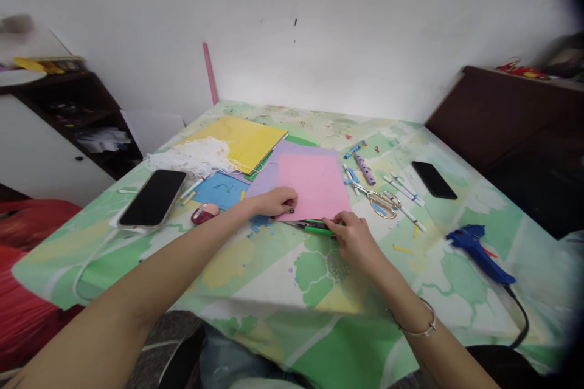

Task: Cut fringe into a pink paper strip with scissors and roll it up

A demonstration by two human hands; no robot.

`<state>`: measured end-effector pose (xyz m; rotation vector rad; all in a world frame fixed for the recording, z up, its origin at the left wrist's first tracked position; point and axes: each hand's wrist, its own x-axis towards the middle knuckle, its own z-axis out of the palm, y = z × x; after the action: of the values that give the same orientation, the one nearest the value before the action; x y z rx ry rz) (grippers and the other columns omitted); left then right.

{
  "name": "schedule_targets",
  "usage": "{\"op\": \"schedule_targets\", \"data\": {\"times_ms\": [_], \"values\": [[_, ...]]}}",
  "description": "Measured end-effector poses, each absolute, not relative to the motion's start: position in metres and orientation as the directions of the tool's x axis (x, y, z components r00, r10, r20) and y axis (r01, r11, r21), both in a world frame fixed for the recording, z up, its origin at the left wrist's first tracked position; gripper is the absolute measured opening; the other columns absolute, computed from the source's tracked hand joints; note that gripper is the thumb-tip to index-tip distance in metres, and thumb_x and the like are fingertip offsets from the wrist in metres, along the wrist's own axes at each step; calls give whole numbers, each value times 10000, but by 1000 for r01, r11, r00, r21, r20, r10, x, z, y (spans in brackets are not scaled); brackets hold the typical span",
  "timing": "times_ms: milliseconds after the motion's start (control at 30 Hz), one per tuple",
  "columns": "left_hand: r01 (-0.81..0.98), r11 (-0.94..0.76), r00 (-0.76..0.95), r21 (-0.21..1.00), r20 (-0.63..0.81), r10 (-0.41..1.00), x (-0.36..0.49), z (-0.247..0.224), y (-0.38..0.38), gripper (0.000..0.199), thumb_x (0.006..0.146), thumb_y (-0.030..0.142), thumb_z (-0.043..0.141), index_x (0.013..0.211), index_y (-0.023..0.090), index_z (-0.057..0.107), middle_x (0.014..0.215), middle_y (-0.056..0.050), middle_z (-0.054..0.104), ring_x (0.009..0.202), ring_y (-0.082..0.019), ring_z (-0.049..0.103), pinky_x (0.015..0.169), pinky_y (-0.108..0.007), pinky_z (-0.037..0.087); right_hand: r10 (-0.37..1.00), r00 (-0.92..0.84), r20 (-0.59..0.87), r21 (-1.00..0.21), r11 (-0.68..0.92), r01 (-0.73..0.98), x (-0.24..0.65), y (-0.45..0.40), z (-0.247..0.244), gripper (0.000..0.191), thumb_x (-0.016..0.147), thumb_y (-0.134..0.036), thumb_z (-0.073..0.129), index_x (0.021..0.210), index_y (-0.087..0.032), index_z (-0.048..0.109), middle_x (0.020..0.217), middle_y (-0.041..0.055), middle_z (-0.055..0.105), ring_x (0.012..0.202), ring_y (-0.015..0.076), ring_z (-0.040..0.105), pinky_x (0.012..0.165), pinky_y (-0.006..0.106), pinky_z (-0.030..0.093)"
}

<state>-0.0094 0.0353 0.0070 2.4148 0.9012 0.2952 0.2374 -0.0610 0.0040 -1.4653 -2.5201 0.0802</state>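
Observation:
A pink sheet of paper [314, 185] lies over a lilac sheet [264, 176] in the middle of the table. My left hand [279, 200] rests at its lower left, fingers curled and closed on the near edge. At the lower right corner my right hand [351, 232] has its index finger on the near edge; the thumb is hidden, and the fingers appear closed on the paper. A green and black cutter knife [318, 227] lies just below that edge, close to my right fingers and partly covered by the sheet.
Gold-handled scissors [383, 202], rolled paper sticks [404, 188] and a black phone [433, 180] lie right, with a blue glue gun [481, 254] nearer. At left are another phone [152, 199], white yarn [196, 156], yellow sheets [244, 137] and blue paper [221, 190].

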Motion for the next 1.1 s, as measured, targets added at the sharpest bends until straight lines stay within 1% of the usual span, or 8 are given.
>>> {"op": "schedule_targets", "data": {"times_ms": [467,533,633,800,867,967,1033,1100], "values": [[559,-655,756,509,12,654,-10,5,36,55,742,98,543,753,151,539,797,-28,537,754,-155,485,707,-292,409,872,-461,162,-191,486,853,235,-61,2,502,755,38,501,1172,-202,644,974,116,590,920,236,519,706,315,312],[565,-657,758,500,1,653,-10,4,37,58,809,182,567,842,136,578,871,-42,574,804,-166,535,732,-329,450,872,-461,166,-202,487,850,238,-62,1,486,762,34,489,1146,-210,660,953,112,593,900,228,525,702,311,315],[570,-654,759,498,-13,651,-11,1,38,262,868,316,551,1064,144,575,1062,-75,593,910,-194,586,778,-395,498,868,-467,169,-213,494,843,241,-64,0,487,757,38,474,1121,-217,674,934,109,598,878,223,533,692,307,323],[559,-632,756,537,-16,654,-12,-1,39,330,876,320,542,1163,158,541,1161,-97,569,971,-214,587,808,-422,506,854,-491,172,-233,520,822,237,-70,2,489,758,20,488,1160,-204,654,959,110,605,888,225,547,729,324,365],[545,-620,755,565,-10,655,-13,0,39,317,877,328,540,1142,154,548,1133,-90,578,947,-206,591,792,-413,507,847,-500,181,-255,532,808,241,-74,4,484,759,19,483,1148,-207,661,962,105,607,896,222,554,747,329,385],[516,-589,742,622,19,670,-15,1,39,194,838,302,575,934,135,595,928,-49,595,815,-167,566,732,-349,476,842,-487,232,-326,539,777,262,-82,4,493,760,15,445,1153,-194,658,996,114,601,904,224,563,766,347,424],[492,-557,719,669,48,693,-16,2,37,107,778,249,588,774,143,577,783,-17,553,718,-138,499,688,-291,426,856,-436,278,-359,513,780,287,-88,3,507,762,5,415,1173,-179,646,1013,125,595,905,227,569,776,356,453],[464,-518,692,718,71,719,-17,2,36,90,757,239,563,743,151,549,728,3,519,672,-126,457,653,-267,393,881,-355,313,-337,453,825,316,-95,1,508,757,-13,409,1180,-169,644,1014,133,599,919,247,574,799,386,466]]}}
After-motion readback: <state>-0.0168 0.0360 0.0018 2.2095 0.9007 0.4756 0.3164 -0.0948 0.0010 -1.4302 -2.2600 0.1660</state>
